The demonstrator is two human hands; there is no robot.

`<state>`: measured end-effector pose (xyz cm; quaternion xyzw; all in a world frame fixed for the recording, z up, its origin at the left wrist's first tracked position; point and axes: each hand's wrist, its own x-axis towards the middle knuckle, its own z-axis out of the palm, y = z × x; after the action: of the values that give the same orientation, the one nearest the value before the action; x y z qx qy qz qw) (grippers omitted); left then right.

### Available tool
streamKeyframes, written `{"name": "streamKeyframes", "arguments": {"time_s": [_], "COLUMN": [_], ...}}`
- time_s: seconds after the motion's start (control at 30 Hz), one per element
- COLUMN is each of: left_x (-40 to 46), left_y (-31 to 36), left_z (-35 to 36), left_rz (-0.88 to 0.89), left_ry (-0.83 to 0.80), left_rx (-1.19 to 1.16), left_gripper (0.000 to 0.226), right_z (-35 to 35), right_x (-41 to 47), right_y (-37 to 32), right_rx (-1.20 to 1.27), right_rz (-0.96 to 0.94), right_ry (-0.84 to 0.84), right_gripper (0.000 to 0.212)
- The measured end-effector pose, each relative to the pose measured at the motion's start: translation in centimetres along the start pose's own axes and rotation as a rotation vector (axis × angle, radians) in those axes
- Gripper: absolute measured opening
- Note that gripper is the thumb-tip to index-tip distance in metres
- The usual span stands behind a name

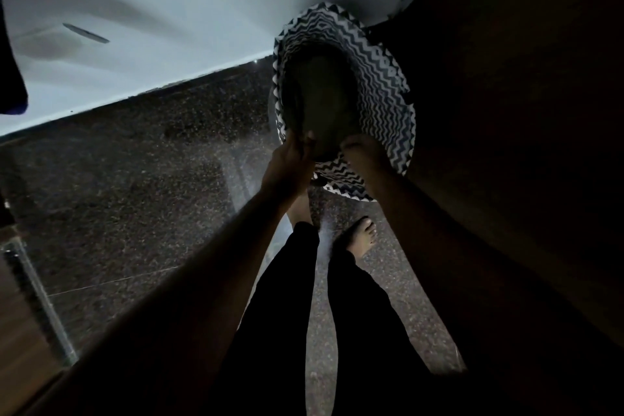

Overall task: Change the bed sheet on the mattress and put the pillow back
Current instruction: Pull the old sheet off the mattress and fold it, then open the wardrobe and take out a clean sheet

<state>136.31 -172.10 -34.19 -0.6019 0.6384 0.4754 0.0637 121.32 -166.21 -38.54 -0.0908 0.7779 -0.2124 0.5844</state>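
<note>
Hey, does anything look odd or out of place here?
Yes: both hands, left hand and right hand, hold open a zigzag-patterned cover with a dark pillow inside, over the floor, not on a bed. The scene is very dark.

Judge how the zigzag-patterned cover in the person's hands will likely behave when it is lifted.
The cover is probably floppy: it sags open between the left hand and right hand. Likely light, since fingertip grips carry it. Its loose edge may droop.
</note>
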Motion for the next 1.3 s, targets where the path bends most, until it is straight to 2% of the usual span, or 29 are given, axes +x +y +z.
{"name": "streamKeyframes", "arguments": {"time_s": [0.07,0.17,0.23,0.47,0.63,0.8,0.97,1.17,1.3], "left_x": [-0.6,-2.1,-3.3,-8.2,-13.3,-21.6,-29.2,-35.7,-40.6], "left_y": [0.9,3.1,4.7,10.7,13.4,17.5,19.9,22.7,24.6], "left_z": [0.3,0.1,-0.5,-3.3,-5.4,-8.7,-12.1,-14.2,-14.5], "left_rz": [0.011,0.029,0.046,0.15,0.237,0.386,0.524,0.772,0.978], "left_ry": [-0.007,0.048,0.072,0.136,0.194,0.261,0.363,0.286,0.168], "left_rx": [0.052,0.07,0.062,-0.074,-0.177,-0.199,-0.125,-0.052,-0.034], "left_gripper": [0.035,0.046,0.052,0.056,0.075,0.046,0.034,0.037,0.037], "right_z": [0.0,-0.5,-1.2,-3.2,-5.5,-7.3,-8.9,-10.8,-11.4], "right_x": [-1.2,-3.4,-4.9,-11.7,-18.8,-28.0,-38.1,-48.8,-55.3], "right_y": [-1.3,-3.1,-4.1,-7.3,-7.8,-9.0,-9.2,-7.3,-4.6], "right_rx": [-0.04,-0.046,-0.038,0.047,0.1,0.132,0.182,0.187,0.262], "right_rz": [-0.066,-0.148,-0.214,-0.339,-0.408,-0.541,-0.69,-0.833,-0.858], "right_ry": [0.066,0.142,0.168,0.227,0.308,0.375,0.416,0.505,0.704], "right_gripper": [0.012,0.033,0.038,0.036,0.031,0.023,0.027,0.037,0.036]}}
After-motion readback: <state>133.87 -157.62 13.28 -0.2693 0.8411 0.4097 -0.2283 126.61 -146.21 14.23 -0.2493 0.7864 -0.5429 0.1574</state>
